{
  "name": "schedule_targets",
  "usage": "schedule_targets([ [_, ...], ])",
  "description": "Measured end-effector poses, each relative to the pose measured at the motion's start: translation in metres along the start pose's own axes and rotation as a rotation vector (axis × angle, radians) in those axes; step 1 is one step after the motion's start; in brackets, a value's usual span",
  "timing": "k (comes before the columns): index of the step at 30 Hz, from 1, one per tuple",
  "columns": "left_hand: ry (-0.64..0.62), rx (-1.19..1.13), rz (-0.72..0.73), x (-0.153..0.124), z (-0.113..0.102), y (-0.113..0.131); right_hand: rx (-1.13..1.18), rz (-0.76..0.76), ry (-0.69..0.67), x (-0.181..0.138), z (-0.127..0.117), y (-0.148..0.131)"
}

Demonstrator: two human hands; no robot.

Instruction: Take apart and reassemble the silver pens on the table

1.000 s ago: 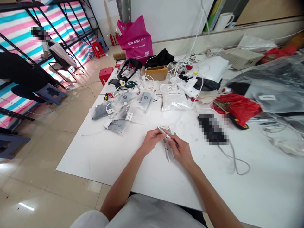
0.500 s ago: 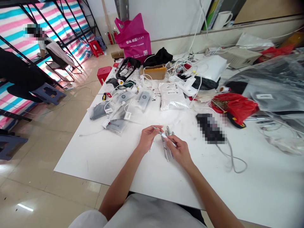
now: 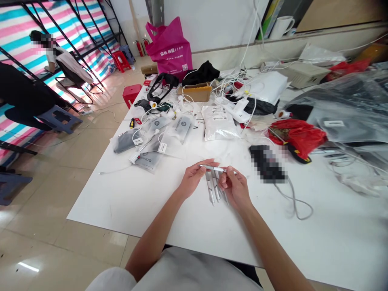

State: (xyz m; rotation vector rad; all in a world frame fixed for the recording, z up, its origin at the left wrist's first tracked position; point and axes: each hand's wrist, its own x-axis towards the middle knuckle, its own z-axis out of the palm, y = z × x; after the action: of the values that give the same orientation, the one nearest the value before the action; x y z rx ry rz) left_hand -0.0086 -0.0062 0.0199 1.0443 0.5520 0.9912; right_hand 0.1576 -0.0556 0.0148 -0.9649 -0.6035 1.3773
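A silver-and-white pen [image 3: 216, 168] is held nearly level above the table, between my two hands. My left hand [image 3: 193, 178] has its thumb and fingers on the grey tip end. The other end is pinched in the thumb and fingers of my right hand [image 3: 235, 186], which hides part of it. Several similar pens [image 3: 212, 190] lie side by side on the white table just below, partly covered by my right hand.
Grey plastic pouches [image 3: 148, 159] with cables lie left on the table [image 3: 145, 206]. Beyond my hands is a white package [image 3: 220, 125]. To the right are a blurred-out dark object [image 3: 268, 163] with a grey cable and a red bag [image 3: 298, 135]. Two people sit at far left.
The pen has swung from a slant to nearly level. My right hand has shifted right along it. A thin pen-like piece seen below my left hand before no longer shows there.
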Motion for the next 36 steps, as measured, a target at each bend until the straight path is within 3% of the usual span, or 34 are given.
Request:
schedule_targets([
  [7,-0.100,0.417,0.050,-0.005,0.004,0.008,0.080,-0.060,0.045,0.012,-0.008,0.000],
  [9,-0.055,0.613,0.080,-0.004,-0.004,0.008,0.097,-0.088,0.001,0.016,-0.016,-0.008],
  [14,0.163,1.008,0.002,-0.001,-0.028,0.010,0.327,-0.152,0.012,0.016,-0.042,-0.035],
  [18,0.131,1.252,-0.094,-0.001,-0.031,0.012,0.374,-0.167,-0.002,0.013,-0.066,-0.044],
  [21,0.139,1.308,-0.134,-0.002,-0.026,0.014,0.422,-0.196,0.013,0.012,-0.077,-0.046],
  [25,0.198,1.220,-0.131,-0.005,-0.021,0.020,0.505,-0.205,0.000,0.011,-0.076,-0.050],
  [30,0.237,0.806,-0.043,-0.009,-0.023,0.032,0.530,-0.199,-0.053,0.012,-0.057,-0.051],
  [33,0.241,0.424,-0.053,-0.001,-0.029,0.038,0.373,-0.185,-0.036,0.014,-0.039,-0.047],
  [36,0.285,0.089,-0.039,0.011,-0.039,0.041,0.060,-0.307,-0.050,0.012,-0.019,-0.041],
])
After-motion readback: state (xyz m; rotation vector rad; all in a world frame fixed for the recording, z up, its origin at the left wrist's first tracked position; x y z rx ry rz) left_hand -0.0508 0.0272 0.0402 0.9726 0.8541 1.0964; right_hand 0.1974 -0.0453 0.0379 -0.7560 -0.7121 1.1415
